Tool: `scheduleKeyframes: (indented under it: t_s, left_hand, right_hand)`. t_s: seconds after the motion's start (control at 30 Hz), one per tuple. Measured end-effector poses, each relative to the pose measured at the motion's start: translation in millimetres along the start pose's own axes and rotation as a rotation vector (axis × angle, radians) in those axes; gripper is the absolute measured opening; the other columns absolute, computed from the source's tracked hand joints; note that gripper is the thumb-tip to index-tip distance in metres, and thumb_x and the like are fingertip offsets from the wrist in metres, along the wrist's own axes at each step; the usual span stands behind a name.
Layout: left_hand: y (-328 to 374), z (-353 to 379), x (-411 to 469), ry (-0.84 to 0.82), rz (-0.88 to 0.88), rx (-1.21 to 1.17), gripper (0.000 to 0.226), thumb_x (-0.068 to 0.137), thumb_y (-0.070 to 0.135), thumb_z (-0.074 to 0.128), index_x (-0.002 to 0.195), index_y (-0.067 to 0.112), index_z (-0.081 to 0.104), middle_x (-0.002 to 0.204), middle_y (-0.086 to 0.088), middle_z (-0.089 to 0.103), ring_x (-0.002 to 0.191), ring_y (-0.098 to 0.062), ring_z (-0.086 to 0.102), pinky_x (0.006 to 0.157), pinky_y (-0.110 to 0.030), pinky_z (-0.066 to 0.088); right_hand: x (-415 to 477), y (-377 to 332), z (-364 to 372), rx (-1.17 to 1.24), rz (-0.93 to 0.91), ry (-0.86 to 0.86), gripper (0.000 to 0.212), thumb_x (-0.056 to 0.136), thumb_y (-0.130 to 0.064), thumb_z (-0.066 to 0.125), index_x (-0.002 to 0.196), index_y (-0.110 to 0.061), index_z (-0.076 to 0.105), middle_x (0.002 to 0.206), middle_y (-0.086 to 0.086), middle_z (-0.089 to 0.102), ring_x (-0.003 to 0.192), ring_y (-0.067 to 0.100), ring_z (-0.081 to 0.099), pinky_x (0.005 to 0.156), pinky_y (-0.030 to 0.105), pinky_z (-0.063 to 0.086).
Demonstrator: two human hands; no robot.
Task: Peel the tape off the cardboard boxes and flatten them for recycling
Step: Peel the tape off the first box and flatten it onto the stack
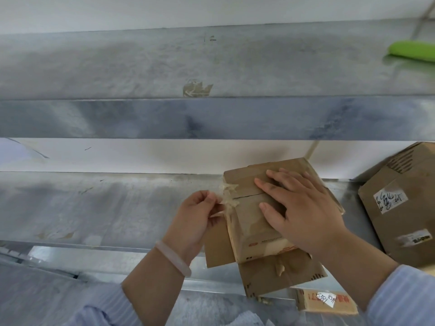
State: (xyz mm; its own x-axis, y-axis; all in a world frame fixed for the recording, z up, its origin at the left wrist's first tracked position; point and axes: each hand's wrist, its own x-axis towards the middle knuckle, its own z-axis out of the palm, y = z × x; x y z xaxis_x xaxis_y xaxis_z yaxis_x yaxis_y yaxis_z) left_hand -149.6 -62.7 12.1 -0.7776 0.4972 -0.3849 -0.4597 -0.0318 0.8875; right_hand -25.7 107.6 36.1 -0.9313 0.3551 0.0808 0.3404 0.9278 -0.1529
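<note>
Cardboard box point(247, 228) sits under the flat, straight-fingered right hand point(303, 208) while the left hand point(195, 216) pinches tape point(229, 196), grip closed.

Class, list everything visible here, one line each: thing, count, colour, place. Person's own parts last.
grey steel worktop, grey steel upper shelf: one each, lower and upper half.
small brown cardboard box: one, on the worktop, centre right.
yellowish packing tape strip: one, lifting off that box's left edge.
large brown cardboard box with white label: one, right edge.
flat brown cardboard piece with red print: one, bottom right.
tan tape scrap: one, upper shelf.
green object: one, upper shelf, far right.
pale bracelet: one, left wrist.
left hand: pinching the tape strip.
right hand: flat on the small box.
</note>
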Motion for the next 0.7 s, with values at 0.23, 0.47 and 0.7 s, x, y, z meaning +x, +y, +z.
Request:
scheduleKeyframes:
  t_s: [0.23,0.47,0.7]
  left_hand:
    - [6.8,-0.3,-9.9,-0.089,-0.123,-0.391,0.018,0.097,0.006,0.049,0.082,0.005,0.058,0.072,-0.009,0.062,0.065,-0.016,0.063,0.058,-0.026,0.057]
    - [2.7,5.1,-3.4,0.096,0.006,-0.049,0.002,0.088,0.003,0.065,0.089,0.004,0.065,0.071,-0.006,0.068,0.06,-0.012,0.065,0.054,-0.025,0.056]
    - [-2.3,9.2,-11.8,0.084,0.113,0.257,0.04,0.073,0.051,0.072,0.088,0.013,0.072,0.081,-0.002,0.074,0.075,-0.013,0.072,0.064,-0.028,0.059]
  right_hand:
    - [-1.0,0.2,1.4,0.009,0.003,0.012,0.063,0.085,-0.068,0.016,0.143,-0.051,0.034,0.153,-0.02,0.032,0.144,0.004,0.02,0.12,0.032,0.004]
    - [-0.5,0.0,1.2,0.018,-0.004,0.015,0.063,0.086,-0.068,0.017,0.142,-0.049,0.037,0.151,-0.019,0.035,0.143,0.006,0.024,0.12,0.036,0.01]
    - [-0.1,0.4,0.1,0.017,-0.006,0.004,0.064,0.085,-0.069,0.014,0.143,-0.05,0.034,0.153,-0.02,0.032,0.144,0.005,0.021,0.119,0.033,0.005]
